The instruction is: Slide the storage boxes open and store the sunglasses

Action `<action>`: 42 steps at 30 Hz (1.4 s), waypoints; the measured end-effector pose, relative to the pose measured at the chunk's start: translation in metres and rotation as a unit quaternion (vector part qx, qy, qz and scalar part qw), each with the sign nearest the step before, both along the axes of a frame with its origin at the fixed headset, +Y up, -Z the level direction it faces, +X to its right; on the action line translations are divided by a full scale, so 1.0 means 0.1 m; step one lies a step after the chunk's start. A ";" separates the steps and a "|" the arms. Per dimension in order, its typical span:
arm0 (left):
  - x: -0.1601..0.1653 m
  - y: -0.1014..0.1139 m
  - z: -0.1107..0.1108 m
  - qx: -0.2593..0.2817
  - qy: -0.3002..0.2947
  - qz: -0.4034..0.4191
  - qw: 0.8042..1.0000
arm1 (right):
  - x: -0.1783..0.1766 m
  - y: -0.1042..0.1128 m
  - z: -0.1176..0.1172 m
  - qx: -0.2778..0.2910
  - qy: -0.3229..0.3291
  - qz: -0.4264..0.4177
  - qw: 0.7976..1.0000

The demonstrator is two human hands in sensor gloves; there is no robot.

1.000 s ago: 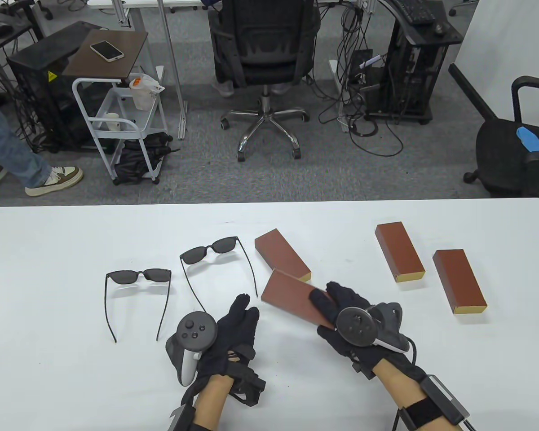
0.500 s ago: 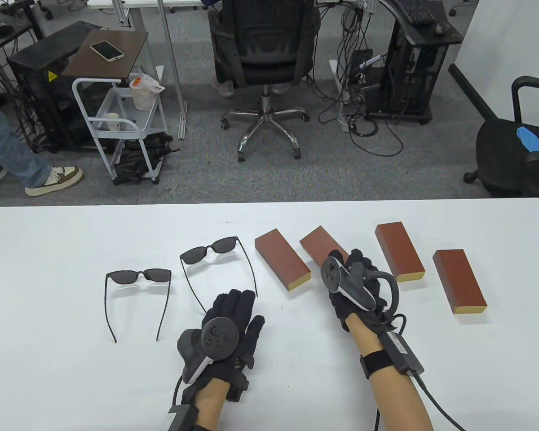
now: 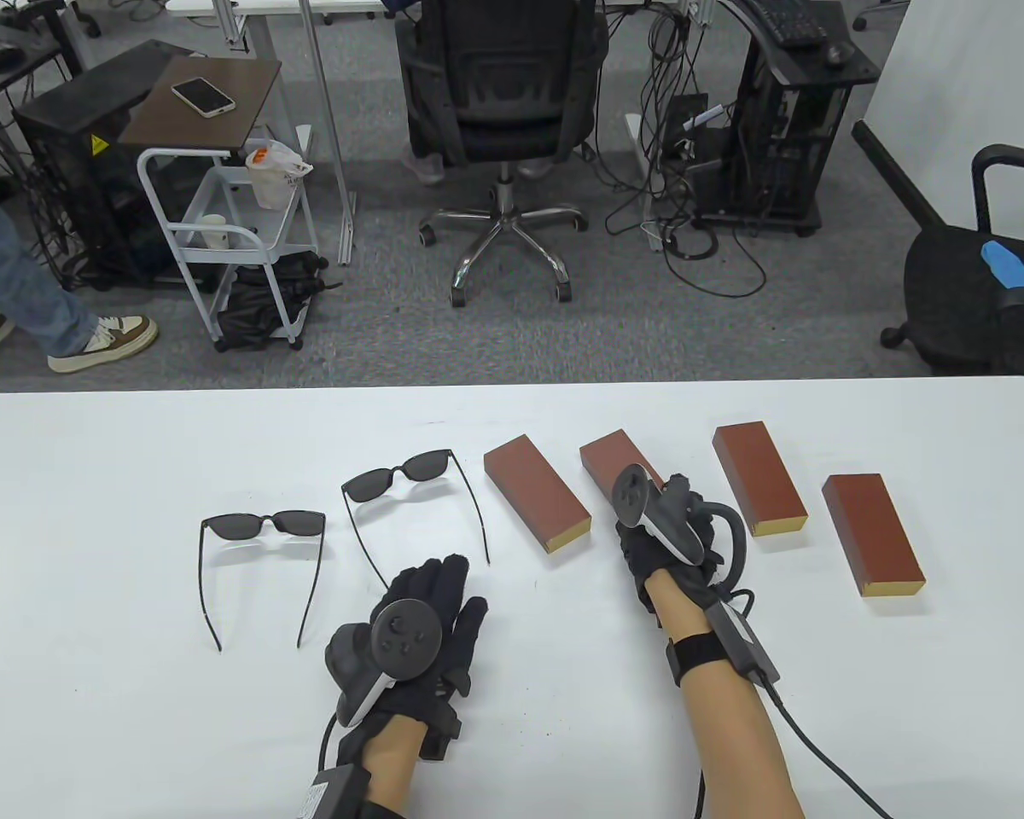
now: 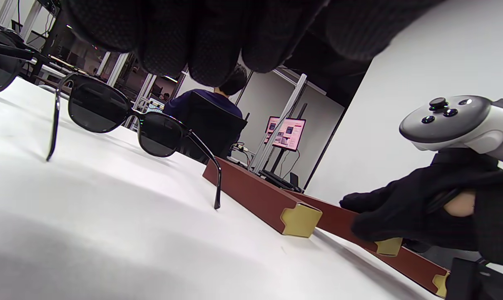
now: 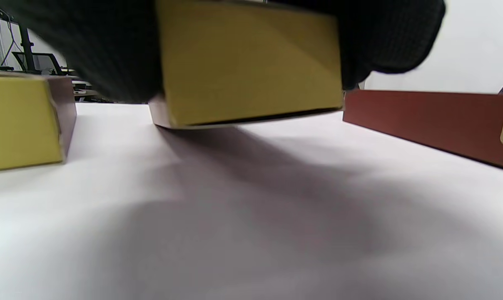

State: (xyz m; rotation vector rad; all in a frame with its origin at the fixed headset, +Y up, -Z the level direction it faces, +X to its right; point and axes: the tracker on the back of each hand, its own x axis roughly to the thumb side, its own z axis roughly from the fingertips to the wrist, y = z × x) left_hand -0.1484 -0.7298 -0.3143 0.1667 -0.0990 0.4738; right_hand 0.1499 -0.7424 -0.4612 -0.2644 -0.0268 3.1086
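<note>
my right hand [image 3: 670, 533] gripping a brown box [image 3: 608, 456] on the counter [image 3: 94, 529], left hand [image 3: 431, 618] flat, fingers loose, holding nothing, near some sunglasses [image 3: 410, 478]

black gloves, grey trackers, bare forearms

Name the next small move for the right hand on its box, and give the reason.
Probably lower the box flat and let go: the right hand grips its near end, and the right wrist view shows that gold end slightly off the table.
</note>
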 end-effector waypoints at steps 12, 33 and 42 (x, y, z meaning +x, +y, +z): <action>0.00 0.01 0.01 0.003 0.004 -0.008 1.000 | 0.13 -0.08 0.14 -0.039 0.006 -0.037 0.999; 0.06 0.13 -0.02 -0.005 0.023 -0.017 1.000 | 0.36 0.25 1.57 0.051 0.154 -0.032 0.986; -0.14 0.20 -0.25 -0.036 0.055 -0.010 0.998 | 0.45 0.07 1.55 0.018 0.133 -0.021 0.991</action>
